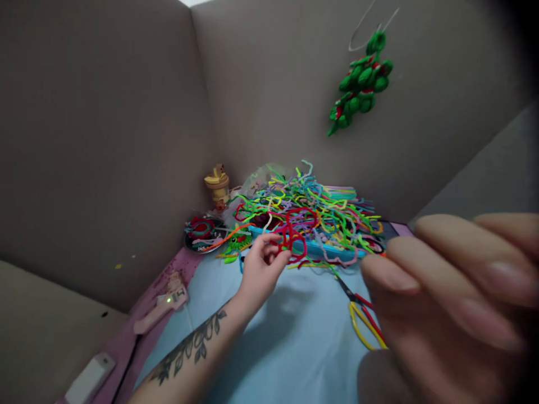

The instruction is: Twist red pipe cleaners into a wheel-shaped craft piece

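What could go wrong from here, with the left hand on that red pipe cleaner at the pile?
1. The red pipe cleaner pinched by the left hand looks tangled into the pile of pipe cleaners; pulling may drag others off the blue tray.
2. The right hand, raised close to the camera, blocks part of the view, including the scissors lying nearby, which might be bumped.
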`<state>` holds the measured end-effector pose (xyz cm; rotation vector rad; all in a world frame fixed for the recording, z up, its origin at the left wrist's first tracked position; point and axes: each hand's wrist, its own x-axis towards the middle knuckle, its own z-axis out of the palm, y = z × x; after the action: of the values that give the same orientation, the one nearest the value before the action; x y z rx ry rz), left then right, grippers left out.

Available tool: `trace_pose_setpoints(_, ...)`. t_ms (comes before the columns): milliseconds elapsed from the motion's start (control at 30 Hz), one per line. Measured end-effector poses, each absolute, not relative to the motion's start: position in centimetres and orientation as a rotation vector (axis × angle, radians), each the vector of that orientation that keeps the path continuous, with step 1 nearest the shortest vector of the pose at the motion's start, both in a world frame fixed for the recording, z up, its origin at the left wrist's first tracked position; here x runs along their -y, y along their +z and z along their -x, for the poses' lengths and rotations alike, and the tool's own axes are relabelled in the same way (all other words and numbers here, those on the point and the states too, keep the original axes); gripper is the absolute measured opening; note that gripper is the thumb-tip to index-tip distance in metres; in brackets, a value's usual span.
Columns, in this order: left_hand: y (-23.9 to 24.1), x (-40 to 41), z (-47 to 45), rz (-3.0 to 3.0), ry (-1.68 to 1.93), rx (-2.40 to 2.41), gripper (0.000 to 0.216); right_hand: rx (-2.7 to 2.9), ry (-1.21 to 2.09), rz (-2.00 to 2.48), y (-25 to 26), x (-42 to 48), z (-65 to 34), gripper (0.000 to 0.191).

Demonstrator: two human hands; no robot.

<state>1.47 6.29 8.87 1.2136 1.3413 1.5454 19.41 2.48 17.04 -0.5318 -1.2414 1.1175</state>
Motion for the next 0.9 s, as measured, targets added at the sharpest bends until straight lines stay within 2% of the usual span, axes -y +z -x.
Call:
trace_pose_setpoints(100, 13.6, -7.4, -1.3, -1.289, 1.709, -1.299, 0.024, 1.282, 1.116, 0.369, 19.2, -4.5, -17.1, 0.032)
trace_pose_setpoints(167, 16.1, -8.2, -0.8, -1.343, 1.732, -1.269, 0.023, 1.41, 0.939, 0.481, 19.1, -5.7, -16.2, 0.033)
trace_pose_setpoints(233, 17.2, -9.0, -0.2, -1.381, 1.69, -1.245, 0.023, 1.515, 0.776, 0.605, 18.1, -7.1, -15.7, 0.026)
trace_pose_setpoints(367, 16.1, -10.8, 1.0, -1.416, 1.588, -1.225, 0.02, 1.726, 0.613, 0.751, 16.3, -10.4, -15.0, 0.013)
trace_pose_setpoints(567, 14.5, -12.1, 2.1, -1.558, 1.53, -1.187, 0.017, 1.751, 0.419, 0.849, 14.9, -13.0, -13.0, 0.011)
trace_pose_setpoints(900, 14.5, -12.2, 2.6, -1.964, 1.337, -1.258, 0.019, 1.713, 0.486, 0.937, 14.2, -13.5, -12.4, 0.007)
